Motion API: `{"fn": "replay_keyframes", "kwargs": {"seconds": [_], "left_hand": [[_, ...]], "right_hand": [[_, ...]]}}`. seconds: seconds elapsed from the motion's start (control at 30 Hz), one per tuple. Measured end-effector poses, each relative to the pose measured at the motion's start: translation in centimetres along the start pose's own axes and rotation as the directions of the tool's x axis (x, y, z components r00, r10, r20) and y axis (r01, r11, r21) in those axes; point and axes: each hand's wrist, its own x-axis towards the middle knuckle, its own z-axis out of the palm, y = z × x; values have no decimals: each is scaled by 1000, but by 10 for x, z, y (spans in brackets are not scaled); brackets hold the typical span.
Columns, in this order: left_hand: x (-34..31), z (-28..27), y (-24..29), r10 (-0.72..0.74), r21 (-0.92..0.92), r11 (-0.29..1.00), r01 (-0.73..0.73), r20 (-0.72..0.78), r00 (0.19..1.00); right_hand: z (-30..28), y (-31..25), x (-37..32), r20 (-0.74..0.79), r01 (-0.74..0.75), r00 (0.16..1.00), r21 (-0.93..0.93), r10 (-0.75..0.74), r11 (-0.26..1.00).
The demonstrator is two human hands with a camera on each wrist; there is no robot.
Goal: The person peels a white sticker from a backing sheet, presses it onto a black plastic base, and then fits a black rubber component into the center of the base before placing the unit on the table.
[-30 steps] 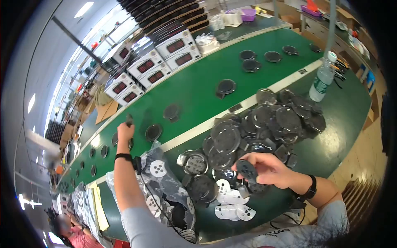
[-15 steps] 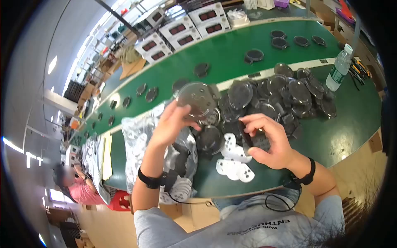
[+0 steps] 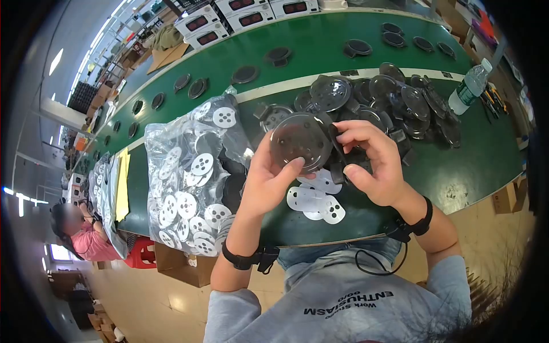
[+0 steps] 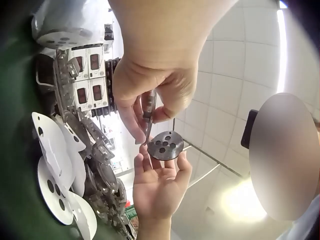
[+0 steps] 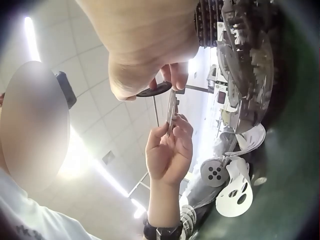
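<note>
The left hand [image 3: 264, 178] grips a round, smoky transparent cover [image 3: 301, 142] by its edge, thumb on its face. Beside it the right hand [image 3: 376, 163] pinches a dark disc [image 3: 338, 144], seen nearly edge-on. In the left wrist view that disc [image 4: 166, 145] shows several holes and stands close by the cover [image 4: 149, 107]. The two parts look near or touching in the right wrist view, where the disc [image 5: 155, 90] is above the cover [image 5: 171, 111]. Below the hands lie white perforated discs [image 3: 333, 210]. A heap of similar dark covers [image 3: 414, 103] is behind the right hand.
A plastic bag [image 3: 189, 177] of white discs lies left of the hands. More dark covers sit spaced along the green surface [image 3: 320, 37] beyond a pale strip. A water bottle [image 3: 470, 87] and tools [image 3: 493, 102] stand right. Another person [image 3: 86, 231] sits far left.
The left hand has come back from the far green surface with a cover and moved beside the right hand. The right hand still holds the dark disc, now turned edge-on.
</note>
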Motion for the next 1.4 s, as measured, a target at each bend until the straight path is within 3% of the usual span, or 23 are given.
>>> {"fn": "replay_keyframes", "kwargs": {"seconds": [0.03, 0.13, 0.33, 0.53, 0.63, 0.73, 0.83, 0.93, 1.13, 1.23, 1.4], "left_hand": [[2, -1, -2, -24, -46, 999, 23, -24, 999], [14, -13, -9, 77, 123, 989, -81, 43, 996], [20, -9, 3, -126, 31, 992, 125, 39, 991], [20, -2, -9, -68, 77, 994, 78, -126, 990], [19, 3, -26, -41, -79, 997, 26, -198, 979], [18, 5, -27, -124, -219, 972, 88, -155, 980], [14, 2, -30, -110, -401, 913, 73, -69, 992], [12, 4, -32, -22, -384, 923, 6, -36, 999], [11, 1, -45, -33, -476, 879, 23, -12, 999], [12, 0, -52, -1, -472, 882, 3, 5, 1000], [11, 3, -50, -110, -521, 848, 93, -2, 994]], "right_hand": [[0, 1, 0, -2, 13, 1000, -9, -13, 1000], [-2, 4, 1, 3, 64, 998, -46, -64, 997], [-5, -1, 5, 88, 161, 985, -164, -148, 973], [-5, -2, 7, 126, 166, 982, -231, -140, 959], [-2, 0, 7, 140, 137, 985, -269, -102, 953], [-1, 5, 7, 141, 114, 987, -322, -72, 940], [-2, 10, 8, 149, 111, 987, -342, -63, 933], [-2, 17, 5, 89, 49, 996, -266, -26, 963], [-9, 18, 6, 72, -117, 990, -46, 120, 992], [-14, 18, 9, 131, -43, 989, -142, 62, 989], [-12, 14, 11, 138, 37, 990, -261, -1, 965]]}}
